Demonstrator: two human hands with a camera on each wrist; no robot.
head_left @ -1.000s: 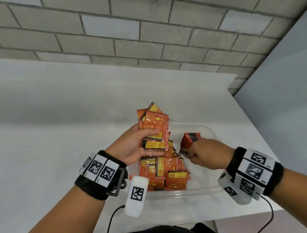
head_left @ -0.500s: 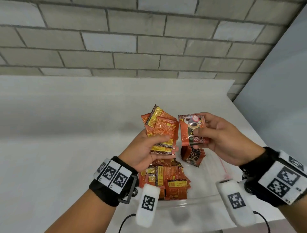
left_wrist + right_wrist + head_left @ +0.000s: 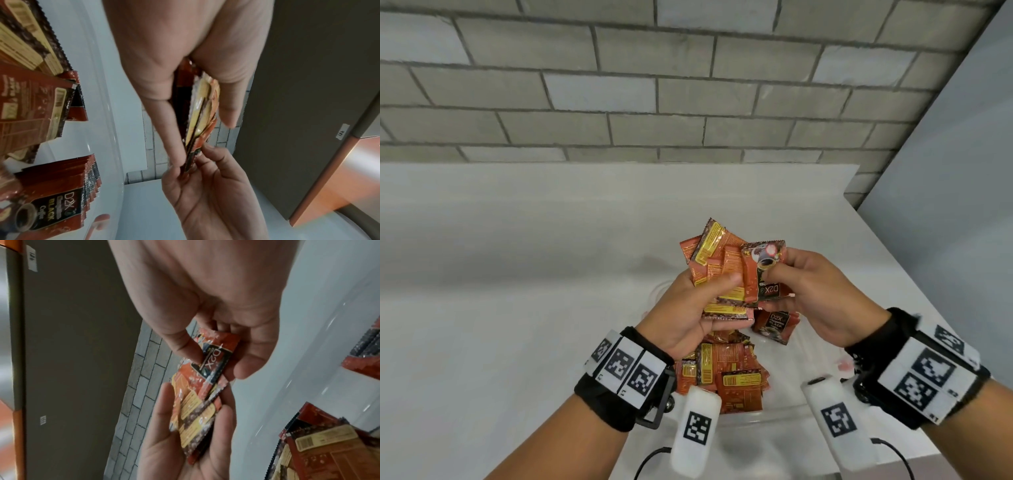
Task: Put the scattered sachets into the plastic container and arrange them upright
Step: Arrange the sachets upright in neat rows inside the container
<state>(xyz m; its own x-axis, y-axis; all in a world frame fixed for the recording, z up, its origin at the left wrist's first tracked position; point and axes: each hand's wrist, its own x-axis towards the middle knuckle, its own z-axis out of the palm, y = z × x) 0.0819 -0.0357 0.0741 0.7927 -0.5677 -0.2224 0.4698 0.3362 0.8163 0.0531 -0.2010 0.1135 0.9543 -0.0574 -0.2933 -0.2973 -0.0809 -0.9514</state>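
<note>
My left hand [image 3: 709,301] grips a fanned bundle of orange sachets [image 3: 717,263] above the clear plastic container [image 3: 774,416]. My right hand [image 3: 787,284] pinches a single sachet [image 3: 765,274], printed side toward me, against the bundle's right edge. In the left wrist view the bundle [image 3: 200,116] sits edge-on between thumb and fingers. In the right wrist view the single sachet [image 3: 213,358] overlaps the bundle [image 3: 193,412]. Inside the container, a loose heap of sachets [image 3: 726,373] lies on the left and a small upright row [image 3: 775,325] stands behind.
The container rests on a white table [image 3: 517,274] near its front right corner. A grey brick wall [image 3: 619,85] runs behind and a pale panel [image 3: 945,171] stands at the right. Cables [image 3: 650,459] hang at the table's front edge.
My right hand rose from the upright row with one sachet and brought it left until it meets the bundle. My left hand kept the bundle and lifted a little.
</note>
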